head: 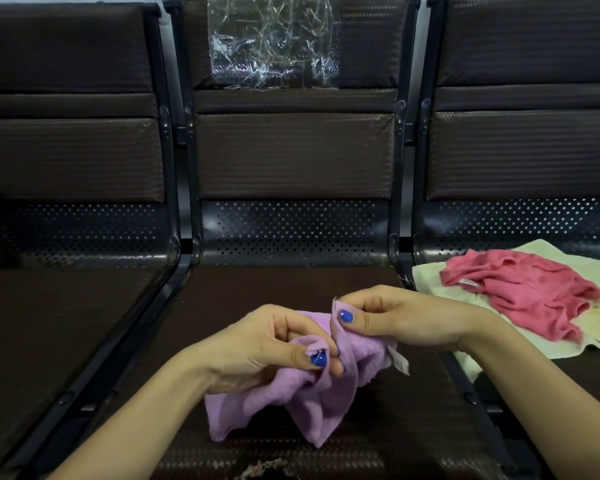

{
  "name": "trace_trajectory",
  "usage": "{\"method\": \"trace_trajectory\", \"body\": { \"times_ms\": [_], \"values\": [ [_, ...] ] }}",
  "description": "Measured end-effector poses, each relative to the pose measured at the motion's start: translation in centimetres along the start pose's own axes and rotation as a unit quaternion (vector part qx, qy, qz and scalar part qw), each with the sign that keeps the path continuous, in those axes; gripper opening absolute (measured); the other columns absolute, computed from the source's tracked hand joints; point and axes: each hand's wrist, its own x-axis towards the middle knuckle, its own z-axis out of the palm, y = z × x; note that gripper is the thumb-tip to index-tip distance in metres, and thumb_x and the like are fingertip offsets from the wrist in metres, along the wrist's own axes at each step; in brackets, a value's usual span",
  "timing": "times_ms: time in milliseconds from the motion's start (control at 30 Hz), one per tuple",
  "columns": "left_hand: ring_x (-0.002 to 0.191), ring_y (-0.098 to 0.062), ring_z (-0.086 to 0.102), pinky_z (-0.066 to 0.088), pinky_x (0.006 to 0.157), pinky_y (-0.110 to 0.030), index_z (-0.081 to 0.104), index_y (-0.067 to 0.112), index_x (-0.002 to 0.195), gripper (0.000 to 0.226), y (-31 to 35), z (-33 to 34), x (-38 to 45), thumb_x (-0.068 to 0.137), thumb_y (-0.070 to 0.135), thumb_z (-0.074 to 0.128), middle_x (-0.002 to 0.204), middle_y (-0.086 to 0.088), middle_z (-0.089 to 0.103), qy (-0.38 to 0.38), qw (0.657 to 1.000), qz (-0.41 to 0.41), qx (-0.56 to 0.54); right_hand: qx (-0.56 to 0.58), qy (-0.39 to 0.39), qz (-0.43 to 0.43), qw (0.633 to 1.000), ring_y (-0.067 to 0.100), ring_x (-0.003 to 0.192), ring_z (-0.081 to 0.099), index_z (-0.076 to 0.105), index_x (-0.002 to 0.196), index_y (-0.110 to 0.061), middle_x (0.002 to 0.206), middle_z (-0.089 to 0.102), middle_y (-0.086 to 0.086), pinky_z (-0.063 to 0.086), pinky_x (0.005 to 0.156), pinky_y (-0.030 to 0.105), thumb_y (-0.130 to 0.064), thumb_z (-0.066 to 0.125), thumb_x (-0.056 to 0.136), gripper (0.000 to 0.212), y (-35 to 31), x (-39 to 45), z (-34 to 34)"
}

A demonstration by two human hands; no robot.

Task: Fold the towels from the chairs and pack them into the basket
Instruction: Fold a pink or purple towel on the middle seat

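Head view, both hands [257, 344] [395, 320] pinching crumpled lilac towel [312, 403], fingertips buried in folds

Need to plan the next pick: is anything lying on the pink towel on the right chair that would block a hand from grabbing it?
Nothing visible does. The pink towel lies crumpled on top of the cream towel, uncovered. Both the left hand and right hand currently hold the purple towel.
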Motion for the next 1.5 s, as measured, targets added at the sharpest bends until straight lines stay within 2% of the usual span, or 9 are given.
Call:
{"method": "trace_trajectory", "body": {
  "times_ms": [200,367,500,600,700,933,1200,1367,1500],
  "values": [
    [0.099,-0.024,0.065,0.050,0.090,-0.033,0.071,0.009,0.109,0.037,-0.2,-1.0,-0.3,0.073,0.013,0.080,0.108,-0.021,0.068,0.003,0.996,-0.028,-0.083,0.025,0.058,-0.005,0.998,0.002,0.074,0.054,0.056,0.089,-0.012,0.081,0.058,-0.007,0.044,0.067,0.013,-0.028,0.049,0.088,0.018,0.7,0.2,-0.3],
    [0.087,-0.022,0.066,0.055,0.078,-0.030,0.072,0.010,0.085,0.012,0.0,-0.7,-0.3,0.084,0.010,0.060,0.096,-0.017,0.069,0.056,0.995,-0.037,-0.080,0.025,0.062,-0.038,0.997,0.001,0.080,0.062,0.069,0.087,-0.015,0.082,0.068,-0.009,0.047,0.071,0.014,-0.019,0.061,0.081,0.011,0.4,-0.1,-0.5],
    [0.070,-0.013,0.066,0.055,0.065,-0.022,0.073,0.010,0.075,0.006,0.0,-0.2,-0.1,0.071,0.010,0.077,0.078,-0.008,0.070,0.092,0.990,-0.009,-0.105,0.049,0.053,-0.056,0.996,-0.001,0.084,0.064,0.068,0.092,-0.012,0.086,0.071,-0.010,0.047,0.075,0.013,-0.005,0.062,0.082,0.014,0.5,0.2,-0.2],
    [0.066,-0.013,0.066,0.054,0.062,-0.020,0.074,0.008,0.081,0.037,-0.3,-0.4,0.2,0.052,0.022,0.092,0.075,-0.009,0.069,0.097,0.987,0.018,-0.126,0.061,0.039,-0.058,0.996,0.000,0.074,0.060,0.062,0.090,-0.013,0.077,0.067,-0.009,0.047,0.070,0.014,-0.005,0.064,0.081,0.012,0.6,0.6,0.2],
    [0.065,-0.014,0.066,0.054,0.061,-0.020,0.074,0.008,0.081,0.045,-0.4,-0.4,0.4,0.043,0.021,0.096,0.071,-0.008,0.068,0.118,0.983,0.041,-0.133,0.072,0.035,-0.061,0.995,0.000,0.069,0.059,0.057,0.085,-0.011,0.072,0.064,-0.009,0.047,0.067,0.014,0.005,0.062,0.084,0.017,0.5,0.8,0.5],
    [0.058,-0.012,0.064,0.052,0.056,-0.019,0.072,0.008,0.070,0.041,0.0,0.1,0.3,0.039,0.018,0.097,0.064,-0.007,0.065,0.124,0.978,0.068,-0.153,0.047,0.064,-0.090,0.993,0.000,0.072,0.060,0.062,0.082,-0.015,0.073,0.065,-0.010,0.047,0.070,0.014,0.005,0.065,0.082,0.020,-0.3,0.9,1.0],
    [0.069,-0.012,0.063,0.052,0.067,-0.019,0.071,0.013,0.071,0.034,-0.5,-0.1,0.3,0.049,0.023,0.094,0.073,-0.006,0.066,0.094,0.988,0.044,-0.112,0.010,0.085,-0.082,0.993,0.004,0.076,0.064,0.062,0.082,-0.016,0.076,0.067,-0.007,0.050,0.072,0.017,0.002,0.069,0.079,0.019,-0.3,1.0,1.2],
    [0.073,-0.014,0.058,0.051,0.064,-0.021,0.069,0.013,0.075,0.024,-0.6,0.1,0.2,0.062,0.021,0.087,0.081,-0.007,0.064,0.110,0.980,0.029,-0.163,-0.016,0.180,-0.098,0.979,0.005,0.071,0.061,0.063,0.078,-0.018,0.073,0.065,-0.006,0.051,0.068,0.017,-0.003,0.073,0.076,0.018,-0.2,1.3,1.4],
    [0.063,-0.014,0.062,0.054,0.055,-0.022,0.059,0.003,0.084,0.008,-0.3,1.1,0.5,0.081,0.010,0.062,0.079,-0.013,0.064,0.164,0.954,0.034,-0.248,-0.091,0.282,-0.109,0.949,0.002,0.072,0.060,0.063,0.076,-0.025,0.075,0.065,-0.012,0.051,0.072,0.019,-0.011,0.075,0.077,0.018,-0.2,1.7,1.8]
  ]
}}
